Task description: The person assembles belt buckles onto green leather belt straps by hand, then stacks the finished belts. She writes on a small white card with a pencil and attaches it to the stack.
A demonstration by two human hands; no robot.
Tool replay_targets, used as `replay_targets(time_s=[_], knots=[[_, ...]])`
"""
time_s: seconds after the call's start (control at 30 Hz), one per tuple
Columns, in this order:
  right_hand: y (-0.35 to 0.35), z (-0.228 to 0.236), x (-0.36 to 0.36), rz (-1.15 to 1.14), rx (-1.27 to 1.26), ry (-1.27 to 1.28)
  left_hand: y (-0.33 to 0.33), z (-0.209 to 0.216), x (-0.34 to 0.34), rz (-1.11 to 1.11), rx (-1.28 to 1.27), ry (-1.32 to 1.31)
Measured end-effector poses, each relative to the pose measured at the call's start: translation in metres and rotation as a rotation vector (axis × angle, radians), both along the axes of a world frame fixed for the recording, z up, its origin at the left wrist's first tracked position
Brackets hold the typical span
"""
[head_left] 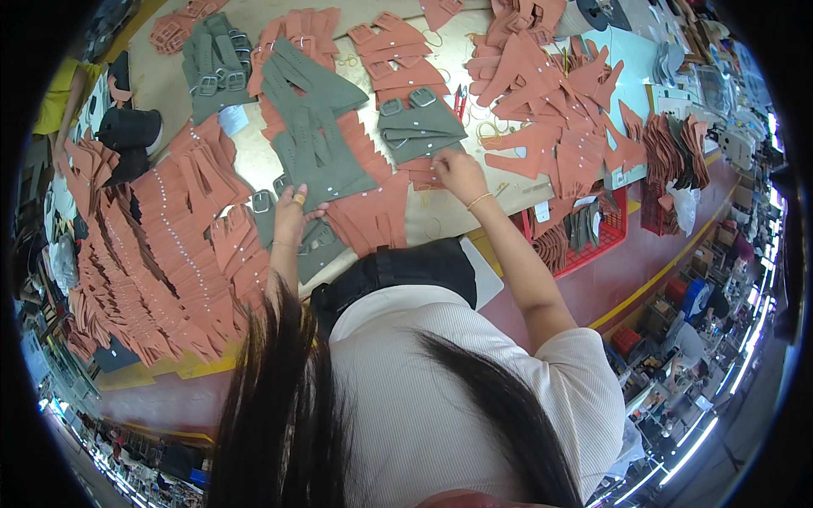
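So I'm on the head feed, and the desk (440,212) is buried in cut pieces. The main thing in hand looks like a dark olive-green, leather-like panel with long hole-punched straps (339,176), lying near the middle of the desk's near edge on top of some terracotta-orange flat cut panels (381,207). My left hand (290,222) is at its lower left edge, fingers half curled against it; can't tell if they're really clamped on it. My right hand (461,175) has its fingers bent in at the near edge of a small olive-green stack with two square metal buckles (423,140), farther in from the near edge. Can't tell whether it's pinching anything, the fingertips are too small.

I'd call this step sorting or pairing up, strap pieces with buckle pieces, but that's just my read. If so, next move calls for a proper grip with the right on that buckled stack, and the left keeping the strapped panel flat so the orange ones underneath don't slide. I'd also mind the slim red-handled tool (461,100) just beyond the buckles.
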State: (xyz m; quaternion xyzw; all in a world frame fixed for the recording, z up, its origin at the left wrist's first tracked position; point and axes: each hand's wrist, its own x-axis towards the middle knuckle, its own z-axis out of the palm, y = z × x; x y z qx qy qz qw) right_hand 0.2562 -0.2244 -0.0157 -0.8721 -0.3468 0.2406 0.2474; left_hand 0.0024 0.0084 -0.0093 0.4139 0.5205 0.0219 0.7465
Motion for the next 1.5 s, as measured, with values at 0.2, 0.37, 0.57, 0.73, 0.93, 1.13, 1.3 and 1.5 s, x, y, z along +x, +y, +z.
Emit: replay_targets(time_s=[0.2, 0.37, 0.57, 0.73, 0.93, 1.13, 1.3, 1.5], knots=[[-0.014, -0.018, 0.015, -0.309, 0.024, 0.252, -0.001, -0.001, 0.000, 0.016, -0.020, -0.020], [0.001, -0.027, 0.007, -0.771, 0.191, 1.015, -0.003, -0.002, -0.004, 0.078, -0.076, -0.054], [0.024, -0.013, 0.003, -0.845, 0.407, 1.016, -0.006, -0.008, -0.006, 0.094, -0.102, -0.073], [0.023, 0.037, 0.009, -0.788, 0.454, 1.077, -0.009, -0.012, -0.007, 0.138, -0.104, -0.080], [0.041, 0.094, -0.039, -0.499, 0.375, 1.346, -0.009, -0.008, -0.009, 0.152, -0.153, -0.080], [0.081, 0.058, -0.086, -0.265, 0.284, 1.484, -0.014, -0.005, -0.007, 0.232, -0.165, -0.101], [0.096, -0.008, -0.106, -0.404, -0.043, 1.355, -0.031, -0.005, -0.001, 0.433, -0.117, -0.107], [0.091, -0.021, -0.083, -0.219, -0.151, 1.317, -0.047, -0.012, 0.007, 0.583, 0.008, -0.144]])
